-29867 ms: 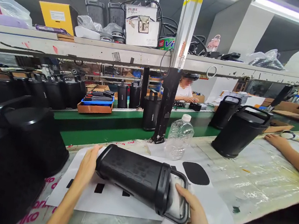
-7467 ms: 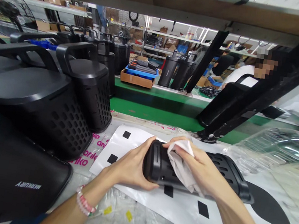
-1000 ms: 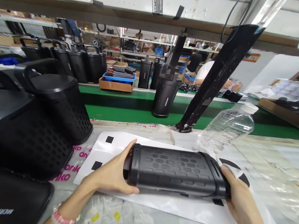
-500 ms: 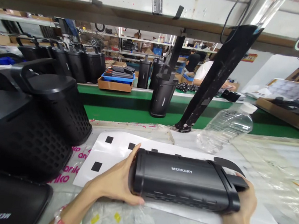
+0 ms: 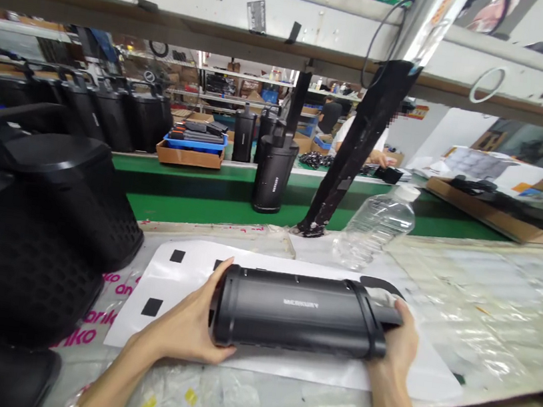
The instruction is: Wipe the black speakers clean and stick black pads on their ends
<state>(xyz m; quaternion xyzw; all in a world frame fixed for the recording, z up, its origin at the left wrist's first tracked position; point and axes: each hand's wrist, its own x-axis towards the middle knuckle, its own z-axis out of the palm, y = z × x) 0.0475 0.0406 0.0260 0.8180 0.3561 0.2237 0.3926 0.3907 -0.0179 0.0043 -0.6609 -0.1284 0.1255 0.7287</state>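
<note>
A black MERKURY device (image 5: pixel 285 320) with a carry handle lies lengthwise above a white sheet (image 5: pixel 179 285) marked with black squares. Its lettered face is turned up towards me. My left hand (image 5: pixel 202 318) cups its left end, thumb along the lower edge and fingers over the upper one. At the opposite end, my right hand (image 5: pixel 398 339) is wrapped around the handle side; most of its fingers are hidden behind the device. Whether the device touches the sheet, I cannot tell.
Several similar black devices (image 5: pixel 69 202) crowd the left side. Behind the bench runs a green conveyor belt (image 5: pixel 193 186) with another device (image 5: pixel 274 177) standing on it. A clear plastic bottle (image 5: pixel 380 222) leans beside a black-wrapped post (image 5: pixel 354 154). Across the belt sits a person (image 5: pixel 347 133).
The device has rolled slightly, so its slotted lower side hardly shows now. Both hands keep their hold. My view has turned right, shifting the scene leftwards.
</note>
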